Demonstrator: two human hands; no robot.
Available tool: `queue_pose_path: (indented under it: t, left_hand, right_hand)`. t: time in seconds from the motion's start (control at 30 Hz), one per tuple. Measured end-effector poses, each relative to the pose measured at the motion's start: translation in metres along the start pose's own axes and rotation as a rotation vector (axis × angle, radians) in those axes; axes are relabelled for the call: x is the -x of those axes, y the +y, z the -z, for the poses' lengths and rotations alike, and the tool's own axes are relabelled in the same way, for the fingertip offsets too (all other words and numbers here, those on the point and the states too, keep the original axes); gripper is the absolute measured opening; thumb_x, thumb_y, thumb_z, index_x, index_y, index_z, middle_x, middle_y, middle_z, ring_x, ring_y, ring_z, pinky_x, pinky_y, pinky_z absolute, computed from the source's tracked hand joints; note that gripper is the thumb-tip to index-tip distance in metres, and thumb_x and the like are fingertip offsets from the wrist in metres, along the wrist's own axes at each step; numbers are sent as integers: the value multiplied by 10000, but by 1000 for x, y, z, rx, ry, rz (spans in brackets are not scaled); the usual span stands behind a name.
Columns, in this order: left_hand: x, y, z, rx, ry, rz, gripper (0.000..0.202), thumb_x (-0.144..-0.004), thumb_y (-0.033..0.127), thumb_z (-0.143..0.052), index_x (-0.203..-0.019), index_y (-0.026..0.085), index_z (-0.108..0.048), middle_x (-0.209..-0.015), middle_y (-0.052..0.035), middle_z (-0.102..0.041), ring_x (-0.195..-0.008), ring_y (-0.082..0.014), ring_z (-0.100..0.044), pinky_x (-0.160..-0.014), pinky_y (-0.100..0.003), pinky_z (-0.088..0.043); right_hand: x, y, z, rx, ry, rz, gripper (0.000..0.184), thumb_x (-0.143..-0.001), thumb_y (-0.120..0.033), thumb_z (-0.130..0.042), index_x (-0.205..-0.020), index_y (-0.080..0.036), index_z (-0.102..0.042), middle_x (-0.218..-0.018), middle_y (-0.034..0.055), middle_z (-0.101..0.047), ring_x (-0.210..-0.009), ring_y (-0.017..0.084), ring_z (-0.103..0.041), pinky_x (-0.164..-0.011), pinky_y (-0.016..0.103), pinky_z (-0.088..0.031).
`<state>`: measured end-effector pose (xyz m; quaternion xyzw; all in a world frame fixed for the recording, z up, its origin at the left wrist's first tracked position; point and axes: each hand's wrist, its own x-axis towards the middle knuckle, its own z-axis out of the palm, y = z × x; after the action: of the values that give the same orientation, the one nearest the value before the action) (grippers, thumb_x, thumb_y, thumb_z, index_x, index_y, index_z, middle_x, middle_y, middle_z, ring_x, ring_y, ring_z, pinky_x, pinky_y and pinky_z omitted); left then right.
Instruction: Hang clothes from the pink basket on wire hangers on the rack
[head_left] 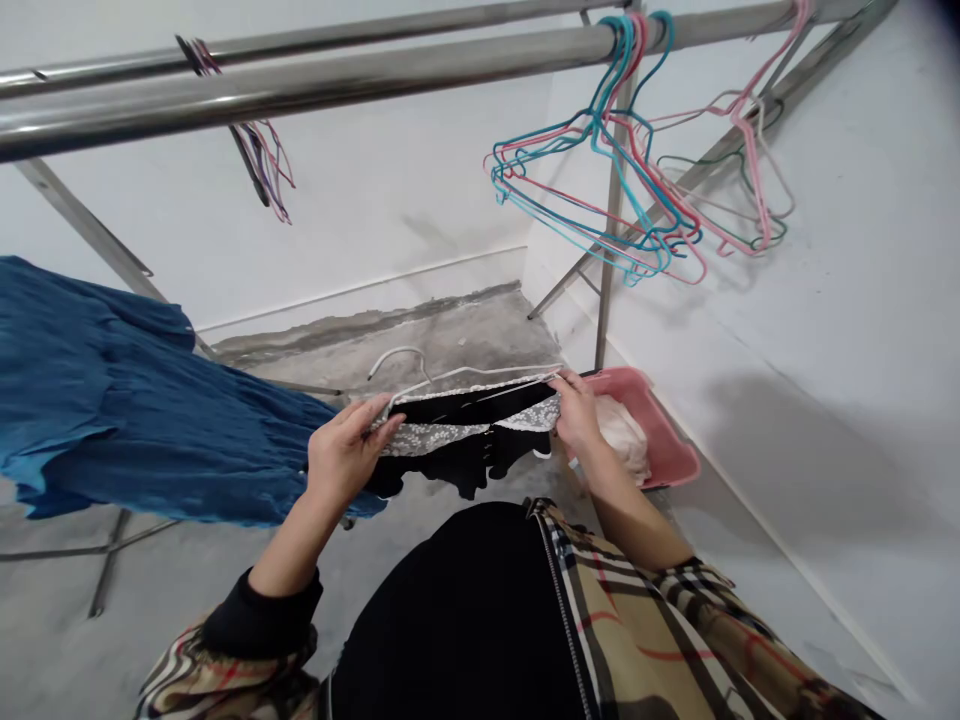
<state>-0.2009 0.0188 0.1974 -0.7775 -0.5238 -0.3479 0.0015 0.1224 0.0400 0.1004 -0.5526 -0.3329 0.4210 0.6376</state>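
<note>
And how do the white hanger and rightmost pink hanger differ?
The white hanger is in the left hand and right hand; the pink hanger hangs from the metal rail. The white hanger is held with a black lace-trimmed garment; the pink hanger bears none. Both look thin.

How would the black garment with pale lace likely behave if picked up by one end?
The black garment would probably flop, as its lower edge hangs unevenly. It is likely light, looking small and thin. Its lace trim may snag, since it appears sheer.
</note>
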Motion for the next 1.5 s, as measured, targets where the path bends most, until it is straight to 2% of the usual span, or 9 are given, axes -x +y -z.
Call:
queue_pose_path:
  t: [0.23,0.57,0.87,0.93,1.03,1.1,1.27,1.37,1.5]
  left_hand:
    - [5,-5,-3,30,-14,41,311,-867,453,-582,-1015,212,-711,-942,-56,-753,-836,-198,-708,-763,-280,-554]
    - [9,-10,7,33,7,89,315,-875,444,-572,-1037,209,-706,-973,-57,-752,-875,-208,-710,-792,-282,-549]
    - [18,-4,4,-174,-94,-46,267,-909,421,-545,-1057,285,-721,-814,-1,-726,-686,-134,-682,-561,-187,-445]
    - [19,-4,0,-230,-76,-19,277,-913,420,-541,-1074,274,-712,-826,-10,-730,-708,-146,-688,-550,-196,-428]
    - [18,-8,-7,-215,8,67,277,-901,418,-557,-1055,245,-707,-885,-29,-745,-782,-171,-702,-607,-208,-456]
    - [18,-12,-9,-140,53,112,271,-887,423,-571,-1014,229,-711,-898,-35,-750,-803,-180,-705,-657,-220,-484]
    - [11,-15,-6,22,25,91,264,-872,423,-574,-953,216,-717,-830,-25,-745,-759,-169,-693,-677,-225,-500]
    - [4,-11,-2,61,0,49,250,-869,412,-581,-936,217,-723,-824,-25,-745,-709,-150,-676,-660,-211,-494]
    - [-3,-7,-3,104,-3,23,248,-863,412,-594,-940,218,-728,-850,-29,-752,-734,-149,-681,-687,-208,-501]
  right_hand:
    - [-1,-18,8,17,32,62,206,-653,-298,-634,-831,-193,-633,-785,-23,-642,-767,152,-560,-771,274,-442]
    - [7,-43,2,-250,-52,-119,194,-564,-187,-650,-755,-213,-661,-729,-36,-661,-700,140,-584,-704,268,-452]
    - [9,-47,4,29,27,53,164,-641,-234,-600,-784,-216,-678,-792,-9,-661,-770,150,-571,-729,270,-445]
    - [15,-54,7,129,-105,91,178,-676,-242,-605,-831,-219,-690,-804,-9,-660,-768,144,-567,-711,260,-445]
    - [27,-71,17,360,-680,94,241,-738,-277,-644,-963,-229,-713,-829,-2,-665,-704,133,-560,-642,253,-449]
    - [32,-82,22,489,-880,133,242,-792,-315,-639,-1006,-236,-719,-850,14,-670,-693,137,-569,-629,262,-461]
    - [22,-88,19,661,-406,513,334,-851,-372,-623,-1164,-260,-656,-1042,58,-652,-934,200,-598,-840,353,-481]
    - [13,-83,9,902,-556,652,368,-858,-394,-636,-1199,-258,-628,-1186,80,-636,-1119,257,-547,-984,429,-396]
    - [14,-84,-3,1131,-756,679,313,-985,-387,-410,-972,-192,-654,-932,88,-687,-926,230,-600,-891,399,-411]
